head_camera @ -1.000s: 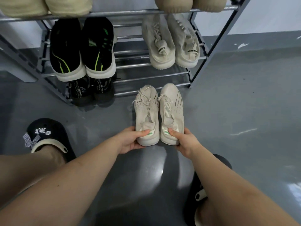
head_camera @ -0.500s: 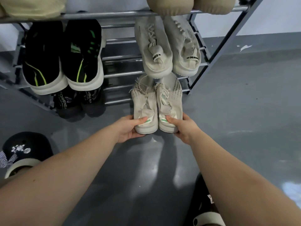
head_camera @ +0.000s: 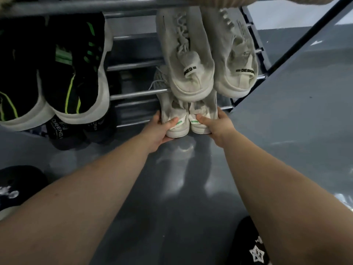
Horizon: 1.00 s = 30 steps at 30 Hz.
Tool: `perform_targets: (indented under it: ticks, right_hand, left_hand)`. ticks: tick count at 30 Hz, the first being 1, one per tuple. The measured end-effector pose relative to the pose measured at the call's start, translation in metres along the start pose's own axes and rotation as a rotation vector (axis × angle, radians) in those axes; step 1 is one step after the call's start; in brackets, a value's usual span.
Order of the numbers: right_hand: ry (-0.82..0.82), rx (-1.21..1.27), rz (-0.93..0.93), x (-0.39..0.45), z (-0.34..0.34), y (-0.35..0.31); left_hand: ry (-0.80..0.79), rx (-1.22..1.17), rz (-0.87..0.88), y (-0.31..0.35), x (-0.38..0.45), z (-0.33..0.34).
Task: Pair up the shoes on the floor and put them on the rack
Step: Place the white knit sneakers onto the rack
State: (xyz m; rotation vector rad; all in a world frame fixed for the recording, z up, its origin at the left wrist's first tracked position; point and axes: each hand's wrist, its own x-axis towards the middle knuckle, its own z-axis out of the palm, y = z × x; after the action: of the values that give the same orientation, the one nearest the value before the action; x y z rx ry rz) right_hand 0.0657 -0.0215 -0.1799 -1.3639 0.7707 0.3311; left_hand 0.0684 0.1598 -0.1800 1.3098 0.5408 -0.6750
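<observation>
Two hands: both reach forward to the heels of one pale pair of shoes, side by side at the foot of the rack.
Left hand (head_camera: 161, 129): grip closed on the heel of the left pale shoe (head_camera: 174, 122), thumb on top by the green heel tab, fingers along its outer side.
Right hand (head_camera: 214, 124): grip closed on the heel of the right pale shoe (head_camera: 200, 119), thumb on top, fingers wrapped round the outer side.
Held pair: heels touch each other and point toward the person; the toes run in under the rack's lower bars, hidden by the shoes above.
Rack (head_camera: 137, 94): metal bars, tilted tiers.
Cream sneakers (head_camera: 193, 60): a pair on the tier just above the held pair, heels outward, lettered pull tabs.
Black sneakers (head_camera: 76, 67): a pair with green stripes and white soles, same tier, to the left.
Dark shoes (head_camera: 63, 129): under the black sneakers, low down, partly hidden.
Floor (head_camera: 286, 131): grey, glossy.
</observation>
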Motion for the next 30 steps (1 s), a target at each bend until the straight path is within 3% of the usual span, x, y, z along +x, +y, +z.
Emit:
perform_targets:
  ticks: [4,7,11,14,20,30]
  right_hand:
    - [0.066,-0.143,-0.038,-0.002,0.001,0.007]
    - [0.106,-0.285,-0.082,-0.011,-0.003,0.014]
    - [0.177,-0.647,-0.212,-0.026,-0.009,0.033]
    - [0.240,-0.782,-0.296,-0.026,-0.012,0.042]
    - [0.368,-0.694,-0.344,-0.011,-0.009,0.025]
    - [0.308,-0.781,-0.213,0.016,-0.013,0.004]
  left_hand:
    - [0.020,0.159,-0.001,-0.001,0.006,0.000]
    - [0.089,0.385,0.153,-0.013,0.000,0.004]
    - [0.333,0.878,0.321,-0.035,-0.014,0.006]
    - [0.462,1.138,0.378,-0.041,-0.017,0.005]
    - [0.472,1.214,0.338,-0.025,-0.005,0.024]
    - [0.465,1.214,0.202,-0.009,0.020,0.041]
